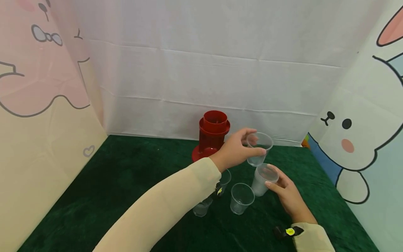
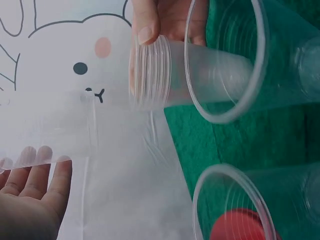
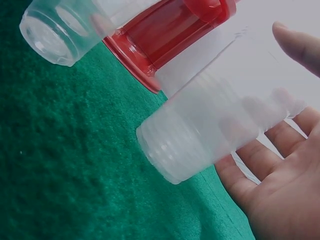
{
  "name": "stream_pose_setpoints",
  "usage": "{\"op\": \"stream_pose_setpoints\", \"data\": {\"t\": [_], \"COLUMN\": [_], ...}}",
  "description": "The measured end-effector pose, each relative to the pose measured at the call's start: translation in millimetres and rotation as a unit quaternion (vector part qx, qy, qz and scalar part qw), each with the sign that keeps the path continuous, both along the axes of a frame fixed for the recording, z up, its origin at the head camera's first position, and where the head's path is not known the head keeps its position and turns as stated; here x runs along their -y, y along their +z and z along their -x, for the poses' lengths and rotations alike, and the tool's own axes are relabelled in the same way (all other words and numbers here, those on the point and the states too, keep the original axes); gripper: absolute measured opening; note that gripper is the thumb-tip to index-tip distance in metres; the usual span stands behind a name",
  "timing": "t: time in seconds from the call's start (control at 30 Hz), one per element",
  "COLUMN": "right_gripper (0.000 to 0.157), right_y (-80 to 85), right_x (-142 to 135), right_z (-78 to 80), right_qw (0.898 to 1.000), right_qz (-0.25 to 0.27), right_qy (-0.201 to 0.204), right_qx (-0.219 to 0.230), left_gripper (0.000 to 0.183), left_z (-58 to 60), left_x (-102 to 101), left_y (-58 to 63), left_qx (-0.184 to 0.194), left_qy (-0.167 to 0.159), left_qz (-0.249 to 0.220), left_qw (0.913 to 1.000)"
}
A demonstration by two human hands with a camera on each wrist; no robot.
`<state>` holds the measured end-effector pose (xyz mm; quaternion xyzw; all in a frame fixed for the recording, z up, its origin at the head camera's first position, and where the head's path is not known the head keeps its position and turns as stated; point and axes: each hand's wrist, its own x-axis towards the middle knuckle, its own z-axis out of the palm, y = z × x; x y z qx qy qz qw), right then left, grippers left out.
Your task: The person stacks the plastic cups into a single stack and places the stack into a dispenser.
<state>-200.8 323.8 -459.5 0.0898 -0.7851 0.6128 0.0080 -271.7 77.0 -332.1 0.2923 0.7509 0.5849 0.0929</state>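
Observation:
My left hand (image 1: 237, 148) holds a single clear plastic cup (image 1: 259, 160) by its side, thumb on the near side and fingers on the far side. That cup is upright, just above and behind a stack of nested clear plastic cups (image 1: 260, 183). My right hand (image 1: 288, 192) grips the stack around its upper part, thumb toward me. In the left wrist view, the several rims of the stack (image 2: 150, 75) lie close together. Closest to the stack stands a separate clear cup (image 1: 241, 199), upright on the green cloth.
Behind my left forearm rises a red plastic cylinder (image 1: 211, 140) with a wide round base. Two more clear cups, one farther back (image 1: 225, 178) and one nearer (image 1: 200, 210), are partly hidden by the left sleeve. Green cloth (image 1: 126, 182) covers the table; a white curtain (image 1: 189, 77) hangs behind.

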Motion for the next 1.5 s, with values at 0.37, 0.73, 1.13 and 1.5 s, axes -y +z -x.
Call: {"op": "stream_pose_setpoints", "data": {"t": [0.37,0.73,1.13,1.5], "right_gripper": [0.061,0.061,0.056,0.051], "right_y": [1.7,0.7,1.6,1.3], "right_x": [1,2,0,0], "right_z": [-0.9,-1.8,-1.6,-1.7], "right_qw": [1.0,1.0,1.0,1.0], "right_qz": [0.0,0.011,0.006,0.007], "right_qy": [-0.01,-0.009,-0.003,-0.008], "right_qx": [0.017,0.018,0.012,0.006], "left_gripper": [0.069,0.068,0.065,0.066], "left_z": [-5.1,-12.3,-13.3,-18.3], "left_x": [-19,-31,-40,-46], "left_y": [-1.0,-3.2,-14.7,-29.6], "left_qx": [0.006,0.026,0.035,0.045], "left_qy": [-0.012,-0.023,-0.016,0.003], "left_qz": [-0.005,-0.009,0.007,0.039], "left_qw": [0.9999,0.9994,0.9993,0.9982]}}
